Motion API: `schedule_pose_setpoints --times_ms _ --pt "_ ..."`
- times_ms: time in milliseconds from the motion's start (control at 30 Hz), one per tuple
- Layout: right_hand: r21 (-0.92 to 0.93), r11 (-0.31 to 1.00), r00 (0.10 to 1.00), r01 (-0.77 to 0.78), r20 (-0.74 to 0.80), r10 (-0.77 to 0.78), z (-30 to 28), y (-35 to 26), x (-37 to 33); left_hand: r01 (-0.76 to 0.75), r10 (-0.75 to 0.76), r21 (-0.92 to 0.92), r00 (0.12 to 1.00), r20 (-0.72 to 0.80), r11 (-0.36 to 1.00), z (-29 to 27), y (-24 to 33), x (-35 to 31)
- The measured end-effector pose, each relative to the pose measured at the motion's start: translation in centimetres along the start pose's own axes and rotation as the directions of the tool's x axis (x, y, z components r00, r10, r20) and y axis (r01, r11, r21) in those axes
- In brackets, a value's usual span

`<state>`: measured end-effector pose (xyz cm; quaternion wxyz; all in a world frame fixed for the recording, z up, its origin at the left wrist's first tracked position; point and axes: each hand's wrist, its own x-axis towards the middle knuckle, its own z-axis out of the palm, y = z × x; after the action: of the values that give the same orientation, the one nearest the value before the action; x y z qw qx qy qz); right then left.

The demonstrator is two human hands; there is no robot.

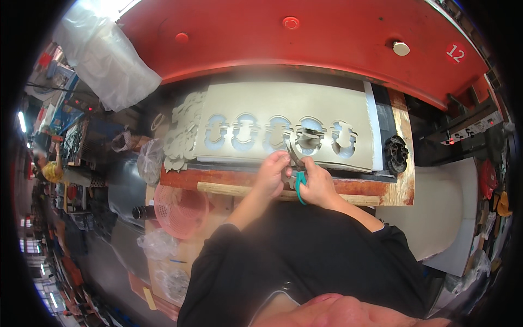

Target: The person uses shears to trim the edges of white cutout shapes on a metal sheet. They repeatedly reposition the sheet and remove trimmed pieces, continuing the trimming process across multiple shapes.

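A pair of scissors with teal handles [300, 187] is in my right hand [319, 185], its blades pointing up and away toward the sheet. Close beside it, my left hand [272, 173] is closed at the fingertips near the blades; what it pinches is too small to make out. Beyond both hands lies a beige sheet [283, 101] with a row of several rounded cutouts along its near side. A metal cutting die [310, 143] stands at one of these cutouts, just beyond my right hand. Cut beige pieces [181, 133] are heaped at the sheet's left end.
A dark cutting die [396, 155] sits at the board's right end. The red machine body [245, 38] spans the far side. A pink plastic basket [181, 211] stands at the near left, with clear plastic bags [158, 243] around it. A large pale sheet [436, 207] lies at right.
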<state>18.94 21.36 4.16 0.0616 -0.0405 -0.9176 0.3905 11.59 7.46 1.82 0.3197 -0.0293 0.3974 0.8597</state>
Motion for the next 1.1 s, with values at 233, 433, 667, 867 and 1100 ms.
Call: schedule_pose_setpoints --times_ms 233,433,667,867,1100 --pt "0.001 1.000 1.000 0.030 0.003 -0.030 0.3 0.6 0.1 -0.050 0.050 0.054 0.999 0.000 0.997 -0.3 0.0 -0.1" --pt "0.002 1.000 1.000 0.024 0.020 -0.025 0.3 0.8 0.2 -0.059 0.060 0.049 0.998 -0.015 0.997 -0.4 -0.1 -0.1" --pt "0.043 0.999 0.999 0.032 0.020 -0.033 0.2 0.8 0.3 -0.051 0.051 0.023 0.999 0.004 0.998 -0.4 -0.1 0.1" --pt "0.135 0.991 0.999 0.025 -0.035 -0.020 1.1 1.5 0.3 -0.025 0.025 -0.019 1.000 -0.009 1.000 -0.1 -0.1 0.1" --pt "0.676 0.734 0.962 -0.059 -0.158 0.223 0.6 3.0 2.2 -0.018 0.018 0.013 0.998 -0.059 1.000 0.5 1.0 -0.1"
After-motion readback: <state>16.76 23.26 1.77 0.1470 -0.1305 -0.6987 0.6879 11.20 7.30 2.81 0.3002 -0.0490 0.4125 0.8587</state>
